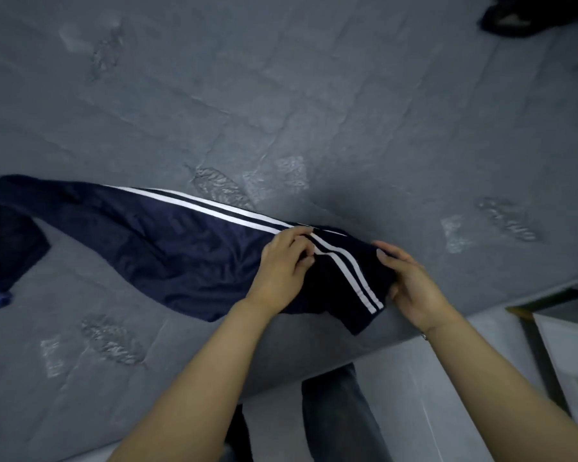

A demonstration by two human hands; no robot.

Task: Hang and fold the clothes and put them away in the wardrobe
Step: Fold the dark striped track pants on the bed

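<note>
Navy garment (167,241) with white stripes spread across the grey bed (314,95), trailing off to the far left, near end at the bed's near right edge. Left hand (281,271) with fingers curled, pinching the striped seam; right hand (411,285) cupping the dark cuff end, thumb on top. Slippery-looking fabric: likely to slide out of the pinch, or twist the stripes out of line in folding. Cuff overhanging the edge, liable to drag the near end floorward.
</note>
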